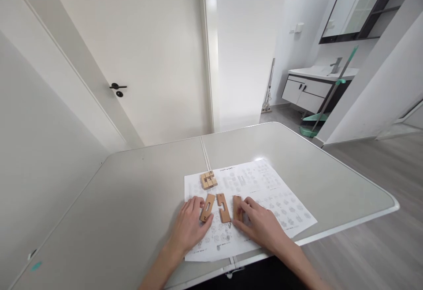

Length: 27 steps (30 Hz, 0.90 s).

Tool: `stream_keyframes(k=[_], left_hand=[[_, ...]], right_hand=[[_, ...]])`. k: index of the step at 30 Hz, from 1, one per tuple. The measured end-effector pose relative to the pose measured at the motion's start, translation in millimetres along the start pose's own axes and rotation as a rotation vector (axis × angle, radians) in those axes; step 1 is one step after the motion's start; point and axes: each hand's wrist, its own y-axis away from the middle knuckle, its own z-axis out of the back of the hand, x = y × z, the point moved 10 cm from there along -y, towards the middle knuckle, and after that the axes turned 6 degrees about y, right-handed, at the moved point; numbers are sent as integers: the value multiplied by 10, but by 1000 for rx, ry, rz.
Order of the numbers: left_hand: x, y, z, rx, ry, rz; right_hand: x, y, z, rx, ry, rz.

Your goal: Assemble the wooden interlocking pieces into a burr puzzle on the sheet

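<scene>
White printed sheet [274, 193] on the grey table [132, 202]: the left hand [189, 227], loosely open, touches the left wooden slat [207, 208]; the middle slat [224, 208] lies free beside it; the right hand [261, 226], fingers curled, pinches the right slat [236, 205].

**Pieces on the sheet, low centre of the frame**

The sheet [280, 202] lies on the table [132, 202], at its near edge. On the sheet, three pieces sit side by side: left piece [207, 208], middle piece [223, 208] and right piece [237, 207]. My left hand [189, 226] touches the left piece from the left. My right hand [261, 224] touches the right piece from the right. The block cluster [208, 180] lies behind them.
</scene>
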Motion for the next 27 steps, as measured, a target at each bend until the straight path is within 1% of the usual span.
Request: stream_keyframes(k=[4,10,13,16,18,21,24,27], left_hand=[[32,-17,-54,34,-55,-8],[32,-63,-76,51,-121,-52],[75,-79,-90,54,-127,-69],[129,-98,-55,31,-89,-64],[159,-120,-16,27,-19,-30],[219,-165,13,39,183,101],[229,-221,-64,69,474,214],[188,-317,-131,33,702,220]], right_hand=[[-16,-8,-48,14,16,-39],[-55,-22,-97,-20,71,-100],[-74,-9,-64,-60,20,-104],[-102,11,-56,-70,-45,-106],[-114,19,-75,-63,-72,-102],[-105,23,-78,-74,-89,-88],[-88,16,1,-108,-131,-102],[6,-25,105,-104,-273,-73]])
